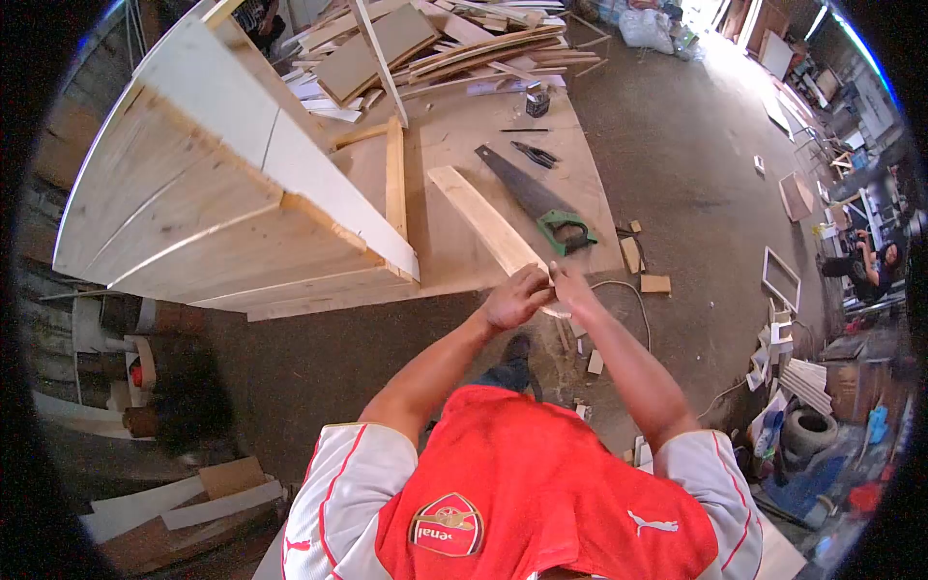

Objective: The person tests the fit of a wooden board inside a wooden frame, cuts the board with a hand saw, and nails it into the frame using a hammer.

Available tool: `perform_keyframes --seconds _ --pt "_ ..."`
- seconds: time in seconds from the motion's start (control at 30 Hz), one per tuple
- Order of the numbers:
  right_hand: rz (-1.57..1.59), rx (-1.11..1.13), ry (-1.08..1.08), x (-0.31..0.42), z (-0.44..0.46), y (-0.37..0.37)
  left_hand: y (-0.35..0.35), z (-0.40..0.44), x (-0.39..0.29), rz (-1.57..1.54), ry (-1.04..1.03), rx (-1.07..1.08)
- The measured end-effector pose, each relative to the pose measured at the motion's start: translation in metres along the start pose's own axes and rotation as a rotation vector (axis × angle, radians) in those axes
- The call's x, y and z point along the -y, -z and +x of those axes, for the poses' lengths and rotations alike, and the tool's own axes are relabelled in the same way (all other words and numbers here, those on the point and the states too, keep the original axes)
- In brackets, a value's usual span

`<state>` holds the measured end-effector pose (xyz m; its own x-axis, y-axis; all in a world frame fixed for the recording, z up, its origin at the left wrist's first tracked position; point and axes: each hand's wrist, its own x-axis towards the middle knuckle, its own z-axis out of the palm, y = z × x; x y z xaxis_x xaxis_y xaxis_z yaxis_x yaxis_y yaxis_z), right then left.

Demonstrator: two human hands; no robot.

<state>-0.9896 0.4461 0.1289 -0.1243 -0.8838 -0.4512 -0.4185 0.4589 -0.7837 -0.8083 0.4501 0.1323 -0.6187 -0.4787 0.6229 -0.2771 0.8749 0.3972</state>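
A pale wooden board (483, 220) lies slantwise on the plywood work table (454, 275), its near end jutting past the table's front edge. My left hand (519, 298) is closed over that near end, fingers wrapped on its left side. Against the right side of the same end, my right hand (571, 288) is closed too, thumb and fingers pressed to the wood. The hands nearly touch, and they partly hide the board's end. Just right of the board rests a handsaw (527, 188) with a green handle (568, 232). Pliers (535, 154) and a thin dark pencil-like stick (525, 130) lie beyond it.
A large white-and-wood panel structure (222, 184) stands on the table's left. Scrap wood (454, 48) is heaped at the back, near a small glass jar (536, 100). Offcuts (655, 284) and a cord (646, 319) lie on the floor. Another person (870, 266) sits far right.
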Motion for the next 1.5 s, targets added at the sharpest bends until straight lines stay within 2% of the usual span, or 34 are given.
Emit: perform_keyframes --seconds 0.1,0.13,0.23,0.27,0.4,0.5,0.53,0.63,0.7,0.73,0.83,0.87,1.0,1.1,1.17,1.23,1.27,1.3,1.4,1.5 --pt "-0.234 -0.11 0.068 -0.02 -0.052 -0.006 -0.012 -0.031 -0.03 -0.04 0.017 0.022" --pt "-0.271 -0.087 -0.002 -0.034 -0.064 -0.009 -0.015 -0.043 -0.041 -0.07 0.035 0.057" --pt "-0.06 -0.131 0.101 -0.066 -0.139 -0.024 -0.001 -0.072 -0.081 -0.043 0.13 0.111" --pt "-0.091 -0.151 0.05 -0.075 -0.161 -0.028 0.009 -0.083 -0.09 -0.061 0.122 0.146" --pt "-0.182 -0.224 0.139 -0.094 -0.262 -0.015 0.054 -0.126 -0.138 -0.108 0.255 -0.004" --pt "-0.362 -0.154 0.021 -0.134 -0.308 -0.009 0.043 -0.167 -0.149 0.026 0.678 -0.353" --pt "-0.321 -0.148 0.039 -0.148 -0.322 -0.012 0.043 -0.175 -0.146 0.042 0.817 -0.472" --pt "-0.208 -0.129 0.087 -0.184 -0.35 -0.028 0.076 -0.181 -0.135 -0.981 1.315 -1.015" --pt "-0.141 -0.116 0.112 -0.194 -0.361 -0.042 0.11 -0.21 -0.119 -1.048 1.349 -0.99" --pt "-0.207 -0.085 0.142 -0.183 -0.369 -0.048 0.127 -0.228 -0.108 -1.079 1.363 -0.979" --pt "-0.372 -0.023 0.261 -0.161 -0.384 -0.07 0.17 -0.278 -0.081 -1.226 1.239 -1.153" --pt "-0.402 -0.023 0.315 -0.165 -0.38 -0.083 0.187 -0.293 -0.075 -1.263 1.29 -1.203" --pt "-0.479 0.028 0.368 -0.134 -0.381 -0.149 0.261 -0.375 -0.053 -0.901 1.219 -1.263" --pt "-0.664 0.071 0.37 -0.091 -0.381 -0.207 0.317 -0.444 -0.048 -0.724 1.126 -1.389" --pt "-0.744 0.032 0.386 -0.059 -0.378 -0.25 0.339 -0.533 0.002 -0.772 1.05 -1.374" --pt "-0.802 -0.001 0.437 -0.037 -0.374 -0.288 0.402 -0.504 -0.061 -0.836 1.177 -1.504" --pt "-0.82 -0.017 0.472 -0.028 -0.37 -0.304 0.409 -0.516 -0.06 -0.877 1.138 -1.554" --pt "-0.81 -0.009 0.485 -0.015 -0.372 -0.316 0.41 -0.522 -0.061 -0.914 1.196 -1.52" --pt "-0.79 0.018 0.485 0.018 -0.379 -0.348 0.391 -0.553 -0.063 -0.961 1.377 -1.346" --pt "-0.786 0.004 0.502 0.03 -0.37 -0.358 0.358 -0.554 -0.086 -1.189 1.397 -1.215"
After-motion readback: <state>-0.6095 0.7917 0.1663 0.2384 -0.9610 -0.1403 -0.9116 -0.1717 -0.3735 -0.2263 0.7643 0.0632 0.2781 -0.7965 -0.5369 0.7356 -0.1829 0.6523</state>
